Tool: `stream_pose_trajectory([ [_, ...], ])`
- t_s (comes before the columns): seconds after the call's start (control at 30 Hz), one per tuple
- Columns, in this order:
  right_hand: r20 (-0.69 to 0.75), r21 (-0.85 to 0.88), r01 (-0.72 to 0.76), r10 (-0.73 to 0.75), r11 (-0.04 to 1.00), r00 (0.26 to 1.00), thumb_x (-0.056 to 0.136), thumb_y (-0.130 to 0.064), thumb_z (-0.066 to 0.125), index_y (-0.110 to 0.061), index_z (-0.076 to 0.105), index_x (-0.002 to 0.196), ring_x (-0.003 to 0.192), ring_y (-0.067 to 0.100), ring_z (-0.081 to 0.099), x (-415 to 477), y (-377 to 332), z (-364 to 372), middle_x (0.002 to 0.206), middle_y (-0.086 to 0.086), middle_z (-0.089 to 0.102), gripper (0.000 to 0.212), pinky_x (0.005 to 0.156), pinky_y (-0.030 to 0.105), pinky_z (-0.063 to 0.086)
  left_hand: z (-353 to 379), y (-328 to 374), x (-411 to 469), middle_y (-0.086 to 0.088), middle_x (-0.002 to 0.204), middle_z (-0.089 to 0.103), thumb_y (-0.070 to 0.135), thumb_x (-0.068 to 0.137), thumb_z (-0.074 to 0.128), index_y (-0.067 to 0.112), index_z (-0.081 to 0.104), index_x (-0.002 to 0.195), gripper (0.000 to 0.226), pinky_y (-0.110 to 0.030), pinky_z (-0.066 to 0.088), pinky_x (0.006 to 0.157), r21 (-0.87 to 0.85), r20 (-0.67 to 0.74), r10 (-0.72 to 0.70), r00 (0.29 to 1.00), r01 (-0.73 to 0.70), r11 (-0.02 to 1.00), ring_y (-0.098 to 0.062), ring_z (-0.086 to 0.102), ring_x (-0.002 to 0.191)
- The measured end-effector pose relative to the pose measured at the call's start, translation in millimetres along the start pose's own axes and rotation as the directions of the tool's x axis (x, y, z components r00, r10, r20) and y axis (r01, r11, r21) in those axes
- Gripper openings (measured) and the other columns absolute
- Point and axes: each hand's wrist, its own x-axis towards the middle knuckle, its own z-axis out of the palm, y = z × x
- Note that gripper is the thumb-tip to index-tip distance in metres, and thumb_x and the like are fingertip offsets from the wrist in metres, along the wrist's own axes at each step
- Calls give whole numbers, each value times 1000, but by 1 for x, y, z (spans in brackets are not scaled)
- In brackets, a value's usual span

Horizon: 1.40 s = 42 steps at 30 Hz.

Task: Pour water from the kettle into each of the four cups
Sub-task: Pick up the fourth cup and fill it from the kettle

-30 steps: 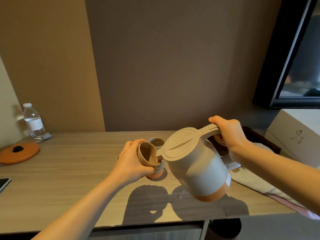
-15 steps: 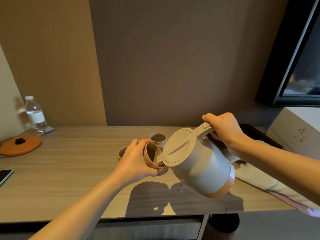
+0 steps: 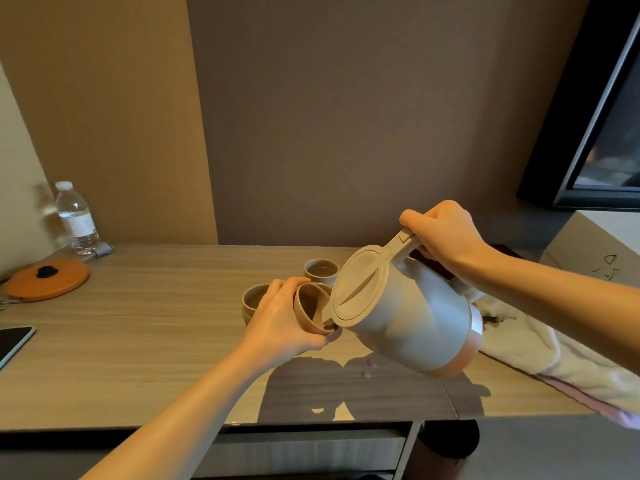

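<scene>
The right hand point(image 3: 446, 237) grips the handle of the kettle point(image 3: 401, 313), tipped left with its spout just inside the tilted cup point(image 3: 311, 311) gripped by the left hand point(image 3: 280, 318) above the bench point(image 3: 138, 341).

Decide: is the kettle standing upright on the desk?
No, the right hand holds the kettle tilted in the air, spout at the cup in the left hand.

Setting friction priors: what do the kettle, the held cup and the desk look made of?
Kettle: probably matte plastic, beige, with moulded lid seams and an orange base band. Held cup: likely matte ceramic, thick rim; plastic not excluded. Desk: wood-grain laminate by its even printed streaks and soft sheen, probably.
</scene>
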Motion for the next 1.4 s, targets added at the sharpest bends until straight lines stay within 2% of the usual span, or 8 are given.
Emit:
stream_pose_trajectory([
  [0.1,12,-15,18,-18,1000,1000,81,-32,54,-7,55,46,55,27,47,2,0,0,55,16,51,44,61,41,47,1,-1,-1,19,114,45,52,49,88,42,40,117,84,-23,45,82,-6,1,-1,1000,1,1000,-5,45,104],
  [0.23,30,-52,25,-24,998,999,72,-41,49,-1,60,50,54,27,48,1,-3,2,54,15,52,47,66,48,53,3,-1,-1,17,117,47,47,50,90,39,42,121,85,-23,46,83,4,23,0,1000,-1,1000,-7,46,105],
  [0.43,36,-93,86,-83,992,996,82,-32,52,-9,52,46,52,24,43,6,-1,3,50,11,47,43,58,38,44,7,-1,-1,15,117,49,46,48,90,39,43,122,87,-24,47,83,2,33,3,999,-3,1000,-7,47,104],
  [0.57,52,-117,116,-111,986,993,86,-33,51,-9,50,47,51,23,42,8,1,3,50,9,45,45,57,37,42,9,0,-2,13,118,50,45,48,90,37,44,124,88,-25,47,85,-17,41,-4,999,5,1000,-8,48,106],
  [0.93,88,-135,129,-117,982,989,90,-33,50,-6,53,51,54,25,46,10,2,4,54,12,47,48,59,36,44,15,0,-10,15,112,48,43,48,90,37,44,120,85,-15,41,77,-88,43,-34,998,38,995,-6,49,102],
  [1.03,101,-145,134,-120,980,988,89,-35,49,-5,55,52,54,25,47,9,1,5,54,12,47,48,59,36,45,16,2,-12,15,111,48,42,50,90,39,42,115,81,-12,39,73,-99,33,-40,999,43,994,-7,49,101],
  [1.2,94,-193,119,-102,974,990,78,-42,47,-8,51,49,51,24,43,10,-2,5,51,9,47,45,57,43,49,20,0,-12,15,111,48,46,48,89,38,45,114,80,-17,43,77,-108,27,-57,998,60,992,-8,51,102],
  [1.4,93,-208,136,-119,968,989,80,-39,48,-9,51,49,51,24,43,11,-4,5,51,10,47,44,55,37,43,25,0,-12,15,115,50,44,49,91,37,45,117,83,-19,45,76,-150,10,-107,994,107,983,-10,52,104],
])
